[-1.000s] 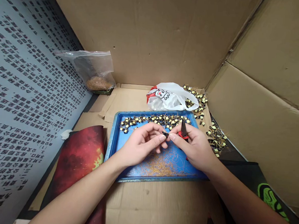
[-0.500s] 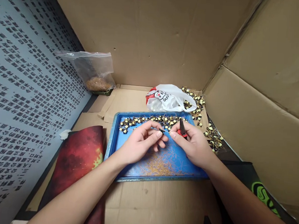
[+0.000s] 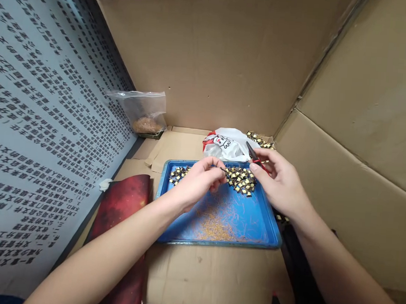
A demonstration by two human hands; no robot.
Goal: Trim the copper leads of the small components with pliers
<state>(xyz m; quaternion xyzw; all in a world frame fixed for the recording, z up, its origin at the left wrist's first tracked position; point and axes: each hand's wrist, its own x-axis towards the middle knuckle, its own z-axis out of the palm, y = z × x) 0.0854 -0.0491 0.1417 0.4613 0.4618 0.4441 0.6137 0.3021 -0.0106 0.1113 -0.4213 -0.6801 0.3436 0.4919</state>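
Above a blue tray (image 3: 259, 220), the curled left hand (image 3: 203, 181) pinches a small dark part (image 3: 223, 169), the right hand (image 3: 278, 181) gripping tilted pliers (image 3: 253, 153).

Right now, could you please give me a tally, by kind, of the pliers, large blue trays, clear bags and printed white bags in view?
Pliers: 1
Large blue tray: 1
Clear bag: 1
Printed white bag: 1
Total: 4

The one camera sits on the person's head, above and behind the left hand (image 3: 202, 182) and right hand (image 3: 280, 183), facing forward and down over both, near enough that the forearms (image 3: 131, 230) fill the foreground and wide enough to catch the cardboard wall (image 3: 210, 50) well beyond the hands
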